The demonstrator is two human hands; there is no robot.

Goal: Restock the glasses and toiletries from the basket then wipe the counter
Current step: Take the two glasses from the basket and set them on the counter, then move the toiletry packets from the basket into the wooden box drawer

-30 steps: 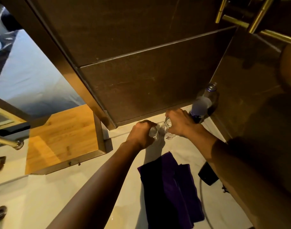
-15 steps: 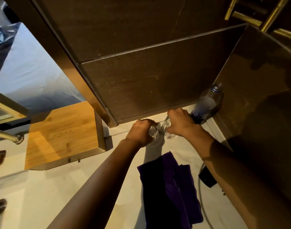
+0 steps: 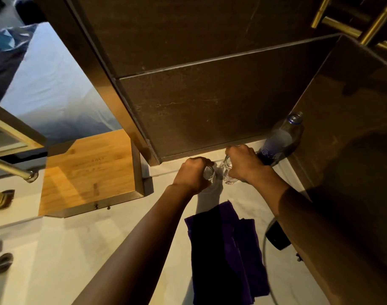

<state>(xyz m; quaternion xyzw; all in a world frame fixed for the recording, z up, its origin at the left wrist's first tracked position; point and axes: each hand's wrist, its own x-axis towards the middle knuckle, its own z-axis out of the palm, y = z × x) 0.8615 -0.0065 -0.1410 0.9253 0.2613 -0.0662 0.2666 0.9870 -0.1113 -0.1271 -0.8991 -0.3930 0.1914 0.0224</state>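
Left hand (image 3: 193, 173) wrapped round one small clear drinking glass (image 3: 209, 172), right hand (image 3: 243, 165) round another clear glass (image 3: 227, 172), both glasses on the pale stone counter (image 3: 100, 249) beside a purple folded cloth (image 3: 225, 249).

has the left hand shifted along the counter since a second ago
No. The left hand sits at the same spot just right of the wooden tray's corner, closed on a glass; only the camera shifted.

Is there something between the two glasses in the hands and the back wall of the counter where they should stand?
Nothing visible. The left hand and right hand each hold a glass already near the wall. The water bottle stands to the right in the corner; the purple cloth lies behind, nearer the person.
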